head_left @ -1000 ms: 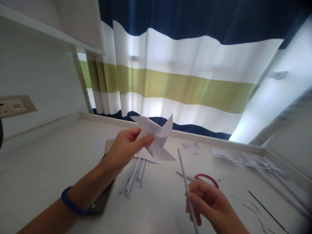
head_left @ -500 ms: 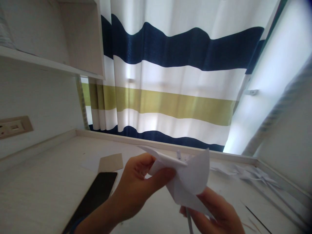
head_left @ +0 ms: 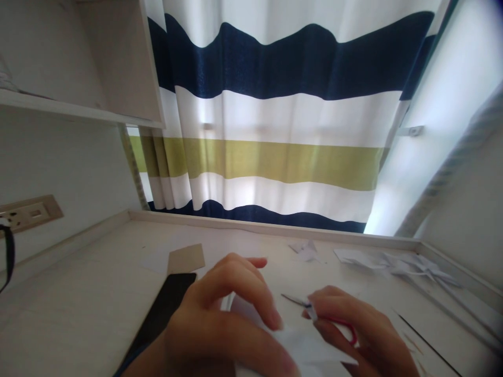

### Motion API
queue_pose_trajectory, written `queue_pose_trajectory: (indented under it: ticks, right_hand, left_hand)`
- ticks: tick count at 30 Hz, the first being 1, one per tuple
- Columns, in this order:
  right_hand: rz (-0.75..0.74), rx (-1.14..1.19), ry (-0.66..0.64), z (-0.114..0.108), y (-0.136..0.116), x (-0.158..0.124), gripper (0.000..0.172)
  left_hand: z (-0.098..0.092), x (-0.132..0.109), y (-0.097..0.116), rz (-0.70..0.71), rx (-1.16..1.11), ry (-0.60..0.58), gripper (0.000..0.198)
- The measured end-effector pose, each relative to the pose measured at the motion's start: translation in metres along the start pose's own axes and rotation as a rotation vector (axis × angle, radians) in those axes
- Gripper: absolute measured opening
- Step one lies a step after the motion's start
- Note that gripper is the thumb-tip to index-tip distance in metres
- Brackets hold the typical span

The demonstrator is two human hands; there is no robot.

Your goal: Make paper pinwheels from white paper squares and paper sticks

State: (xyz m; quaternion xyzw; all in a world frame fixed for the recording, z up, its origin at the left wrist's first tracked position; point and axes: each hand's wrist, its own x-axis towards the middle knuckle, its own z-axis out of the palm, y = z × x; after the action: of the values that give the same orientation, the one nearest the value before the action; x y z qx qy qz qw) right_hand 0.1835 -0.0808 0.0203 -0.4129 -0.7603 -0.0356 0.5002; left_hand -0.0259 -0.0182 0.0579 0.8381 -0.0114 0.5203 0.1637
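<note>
My left hand (head_left: 223,324) is low in the view, its fingers curled over a white folded paper pinwheel (head_left: 310,348) that it grips between thumb and fingers. My right hand (head_left: 361,335) is close beside it on the right, pinching the tip of a thin white paper stick (head_left: 312,311) against the pinwheel. Most of the pinwheel is hidden under both hands. Red-handled scissors (head_left: 298,302) lie on the white desk (head_left: 98,283) right behind my right hand.
A black phone (head_left: 165,309) lies left of my left hand, with a brown card (head_left: 186,257) behind it. Finished paper pinwheels and scraps (head_left: 401,262) are heaped at the right back. A striped curtain (head_left: 275,131) hangs behind the desk; a wall socket (head_left: 29,213) is at the left.
Both hands have dropped low and closer to the camera with the pinwheel and the stick. The pinwheel, earlier held up and spread, is now mostly covered by my hands.
</note>
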Motion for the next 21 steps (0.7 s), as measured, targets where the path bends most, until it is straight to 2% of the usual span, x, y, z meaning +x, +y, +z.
queue_pose_trajectory:
  ticks: [5,8,13,16,21]
  right_hand:
    - [-0.074,-0.001,-0.141,-0.002,0.005,0.002,0.014]
    - [-0.082,0.045,-0.219,-0.003,0.007,0.001,0.015]
    - [-0.099,0.142,-0.293,-0.004,0.01,0.001,0.022]
    - [-0.111,0.132,-0.302,-0.004,0.013,-0.001,0.023]
    - [-0.098,0.106,-0.296,-0.004,0.014,-0.003,0.024]
  left_hand:
    - [0.003,0.0,0.007,0.037,0.059,-0.133,0.003]
    - [0.005,-0.009,0.009,-0.03,0.1,-0.054,0.01]
    - [0.0,-0.026,0.008,-0.049,0.142,-0.221,0.01]
    - [-0.001,-0.031,0.005,-0.04,0.146,-0.193,0.004]
    - [-0.001,-0.03,0.004,0.001,0.199,-0.127,0.012]
